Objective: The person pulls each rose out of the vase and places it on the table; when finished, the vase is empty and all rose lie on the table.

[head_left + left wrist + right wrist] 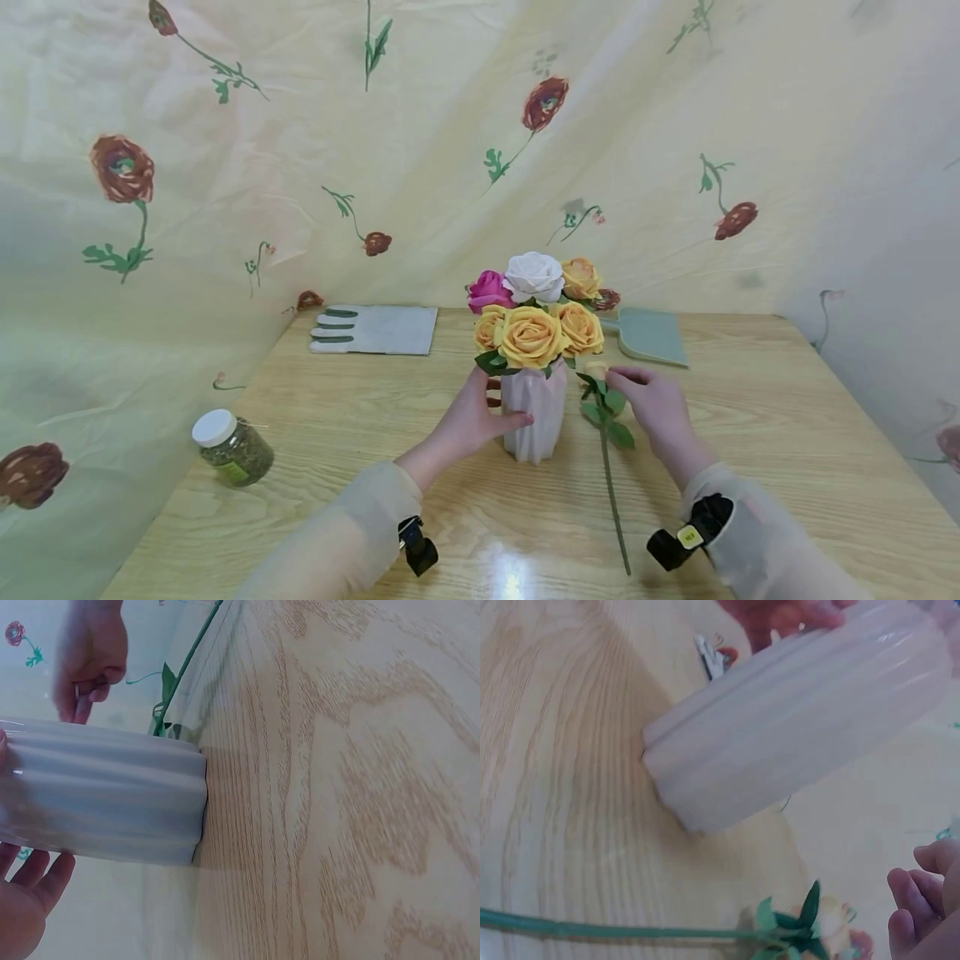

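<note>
A pale ribbed vase [534, 417] stands on the wooden table, holding several artificial roses: yellow ones [532, 337], a white one [533, 277] and a magenta one [489, 292]. My left hand [474, 417] grips the vase from the left, thumb across its front and fingers behind. To the right lies a single pale-yellow rose [609, 433], its green stem toward me. Its leaves and bloom show in the right wrist view. Beside that bloom is my right hand [654, 408], fingers loosely bent. In the right wrist view its fingers [911, 907] appear apart from the bloom.
A white-lidded jar of dried bits [237, 448] sits at the table's left edge. Toward the back lie a flat grey-white glove with dark fingers [375, 329] and a grey-green scoop-like tool [652, 335]. Flower-printed cloth [435, 125] hangs behind the table.
</note>
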The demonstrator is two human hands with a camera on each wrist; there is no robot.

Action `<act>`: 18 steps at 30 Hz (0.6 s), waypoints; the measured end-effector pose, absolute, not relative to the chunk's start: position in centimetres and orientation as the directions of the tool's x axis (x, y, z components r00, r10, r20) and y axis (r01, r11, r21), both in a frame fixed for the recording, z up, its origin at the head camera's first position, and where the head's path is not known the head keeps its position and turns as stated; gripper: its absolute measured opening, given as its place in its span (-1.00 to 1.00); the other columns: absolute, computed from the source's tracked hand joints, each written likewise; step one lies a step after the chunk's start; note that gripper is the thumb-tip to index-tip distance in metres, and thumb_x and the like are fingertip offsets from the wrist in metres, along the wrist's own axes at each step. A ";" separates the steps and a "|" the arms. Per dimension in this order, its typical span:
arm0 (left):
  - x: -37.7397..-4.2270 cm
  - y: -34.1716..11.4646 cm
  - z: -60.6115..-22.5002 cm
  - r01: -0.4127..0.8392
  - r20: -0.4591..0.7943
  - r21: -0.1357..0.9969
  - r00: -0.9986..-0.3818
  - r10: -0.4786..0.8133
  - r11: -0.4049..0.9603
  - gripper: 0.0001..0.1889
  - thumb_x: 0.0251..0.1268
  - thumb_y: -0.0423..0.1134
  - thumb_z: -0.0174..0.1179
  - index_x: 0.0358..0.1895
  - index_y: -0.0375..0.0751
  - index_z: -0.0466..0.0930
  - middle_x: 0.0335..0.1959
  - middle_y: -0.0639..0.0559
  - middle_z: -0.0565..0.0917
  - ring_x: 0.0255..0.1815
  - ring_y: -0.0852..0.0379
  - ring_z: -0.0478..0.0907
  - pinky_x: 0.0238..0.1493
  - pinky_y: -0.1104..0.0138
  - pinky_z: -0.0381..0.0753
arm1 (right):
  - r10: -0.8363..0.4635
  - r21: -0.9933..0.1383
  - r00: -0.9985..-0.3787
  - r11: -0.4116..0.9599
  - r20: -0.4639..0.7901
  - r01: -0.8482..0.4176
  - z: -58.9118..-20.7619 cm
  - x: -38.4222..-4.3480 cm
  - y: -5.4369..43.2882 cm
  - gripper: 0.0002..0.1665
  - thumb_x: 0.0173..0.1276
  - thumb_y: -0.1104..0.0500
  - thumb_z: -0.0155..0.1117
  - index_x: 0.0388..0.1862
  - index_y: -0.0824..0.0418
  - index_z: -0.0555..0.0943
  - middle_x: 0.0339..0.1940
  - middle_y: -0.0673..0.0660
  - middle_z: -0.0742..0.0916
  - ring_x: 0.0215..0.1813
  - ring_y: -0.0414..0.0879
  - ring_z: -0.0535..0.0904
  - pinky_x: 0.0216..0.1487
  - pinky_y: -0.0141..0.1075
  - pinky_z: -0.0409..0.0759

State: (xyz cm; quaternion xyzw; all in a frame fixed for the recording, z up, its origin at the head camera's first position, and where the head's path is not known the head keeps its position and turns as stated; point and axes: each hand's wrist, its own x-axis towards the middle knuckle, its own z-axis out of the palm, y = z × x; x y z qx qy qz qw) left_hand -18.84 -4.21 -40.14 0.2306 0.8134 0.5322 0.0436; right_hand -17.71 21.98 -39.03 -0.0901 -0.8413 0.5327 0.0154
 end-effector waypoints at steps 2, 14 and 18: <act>-18.8 -4.2 -40.1 0.331 0.178 0.887 -0.888 0.423 0.322 -0.12 0.06 -0.06 0.38 0.40 0.03 0.01 0.25 0.06 0.28 0.09 0.05 0.39 0.03 0.21 0.54 | 0.154 -0.904 -0.987 0.412 -0.054 0.113 -38.3 -17.5 21.7 -0.30 0.33 -0.21 0.13 0.21 0.29 0.48 0.15 0.27 0.55 0.21 0.10 0.38 0.22 0.02 0.32; -19.0 -4.3 -40.2 0.340 0.192 0.893 -0.880 0.434 0.294 -0.12 0.08 -0.08 0.37 0.41 0.07 0.00 0.28 0.06 0.27 0.11 0.04 0.38 0.03 0.22 0.53 | 0.063 -0.925 -0.997 0.379 0.050 -0.022 -34.1 -16.1 19.4 -0.36 0.30 -0.17 0.19 0.13 0.29 0.54 0.00 0.16 0.62 0.01 -0.07 0.47 -0.01 -0.22 0.47; -19.0 -4.3 -40.1 0.331 0.186 0.899 -0.881 0.434 0.287 -0.11 0.08 -0.09 0.38 0.42 0.08 -0.01 0.28 0.07 0.27 0.12 0.05 0.39 0.03 0.23 0.53 | 0.027 -0.942 -0.996 0.327 0.083 -0.069 -33.1 -15.4 18.5 -0.45 0.33 -0.07 0.21 0.09 0.34 0.55 -0.13 0.06 0.64 -0.07 -0.13 0.49 -0.07 -0.31 0.51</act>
